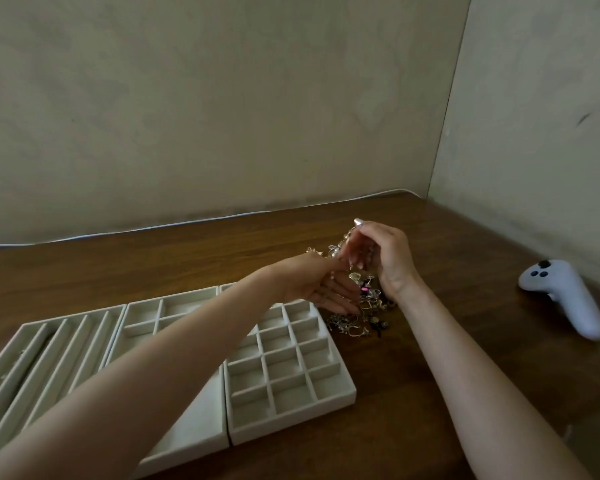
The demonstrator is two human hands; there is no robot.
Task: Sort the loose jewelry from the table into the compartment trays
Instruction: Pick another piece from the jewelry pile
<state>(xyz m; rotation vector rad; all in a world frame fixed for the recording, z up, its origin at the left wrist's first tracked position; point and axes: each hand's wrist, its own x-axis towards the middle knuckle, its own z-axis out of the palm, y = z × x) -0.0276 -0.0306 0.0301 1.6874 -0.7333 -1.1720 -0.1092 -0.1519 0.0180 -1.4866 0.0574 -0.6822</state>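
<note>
Both of my hands were at the jewelry pile, a little right of the middle of the frame. My right hand was lifted over the pile with its fingers curled, and its fingertips pinched a small gold piece that hung just above the rest. My left hand reached in from the lower left with its fingers straight and loose. It lay low over the near side of the pile and held nothing that I could see. Its top finger pointed up close to my right fingertips, but I could not tell if it touched the gold piece. The pile was a heap of little gold, silver and dark bits, with one pink bit, on the brown wooden table. It sat just beside the top right corner of the grid tray. Three pale trays sat side by side in the lower left of the frame: the tray with long slots at the far left, the tray with big boxes in the middle, and the grid tray nearest the pile. My left arm crossed over the middle one and the grid tray. A white controller lay at the right edge of the frame, well apart from the pile. A thin white cable ran along the back edge of the table.
</note>
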